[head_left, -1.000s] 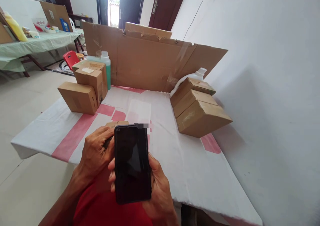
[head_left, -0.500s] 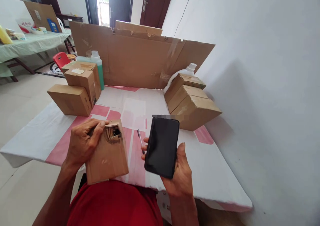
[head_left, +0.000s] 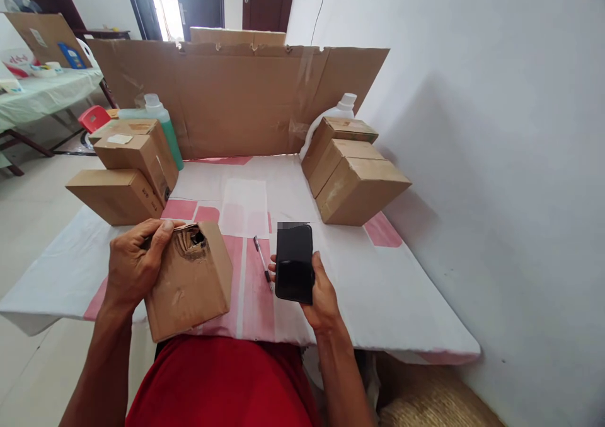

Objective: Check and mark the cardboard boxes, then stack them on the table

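My left hand (head_left: 137, 260) grips the top left edge of a brown cardboard box (head_left: 189, 288), which is tilted at the table's near edge. A ragged, torn hole shows near the top of that box. In my right hand (head_left: 324, 294) is a black smartphone (head_left: 293, 263) with a dark screen, held above the table with the thumb along its right side and the fingertips showing at its left. Just left of the phone lies a pen (head_left: 263, 263) on the cloth. Beyond the pen, a white sheet of paper (head_left: 244, 206) lies flat.
Cardboard boxes stand at the left (head_left: 113, 193) and right (head_left: 363, 187) of the table. Behind them are a green-liquid bottle (head_left: 171, 140) and a white jug (head_left: 338, 108). An upright cardboard panel (head_left: 236, 99) closes off the back; a wall (head_left: 496, 162) runs along the right.
My right hand has moved the phone forward, away from my body, and it looks smaller. The view has shifted right. My left hand keeps its grip on the box, which has turned slightly.
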A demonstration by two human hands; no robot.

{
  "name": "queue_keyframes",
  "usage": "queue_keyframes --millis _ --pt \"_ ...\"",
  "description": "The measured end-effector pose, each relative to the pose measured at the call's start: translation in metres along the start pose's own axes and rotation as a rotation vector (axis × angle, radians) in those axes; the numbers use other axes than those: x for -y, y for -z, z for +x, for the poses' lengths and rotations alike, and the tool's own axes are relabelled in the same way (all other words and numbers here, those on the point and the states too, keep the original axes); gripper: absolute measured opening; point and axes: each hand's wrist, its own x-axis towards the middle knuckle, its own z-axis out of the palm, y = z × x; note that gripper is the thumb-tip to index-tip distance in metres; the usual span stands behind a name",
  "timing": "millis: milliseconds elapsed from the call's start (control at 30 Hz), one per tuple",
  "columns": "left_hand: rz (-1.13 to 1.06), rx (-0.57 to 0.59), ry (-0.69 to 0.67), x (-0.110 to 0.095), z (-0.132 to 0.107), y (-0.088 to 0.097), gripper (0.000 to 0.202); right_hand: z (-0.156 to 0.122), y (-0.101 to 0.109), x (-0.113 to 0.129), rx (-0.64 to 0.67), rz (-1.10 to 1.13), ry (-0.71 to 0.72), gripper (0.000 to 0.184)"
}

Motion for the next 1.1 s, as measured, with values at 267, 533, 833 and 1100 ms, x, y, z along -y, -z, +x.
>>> queue_keyframes --millis 267,533,833,1100 --pt "-0.076 0.071 -0.021 -0.006 0.015 -0.012 0.039 0.028 0.056 -0.029 -0.371 -0.75 0.258 0.052" --pt "-0.224 0.094 0.096 0.021 0.039 -0.009 0.045 0.032 0.075 -0.031 -0.458 -1.073 0.247 0.043" --pt "-0.43 0.139 0.217 0.042 0.053 -0.009 0.057 0.033 0.078 -0.035 -0.511 -1.251 0.343 0.042" --pt "-0.763 -0.108 0.405 0.082 0.042 -0.043 0.093 0.031 -0.018 -0.039 -0.07 -0.943 0.596 0.058"
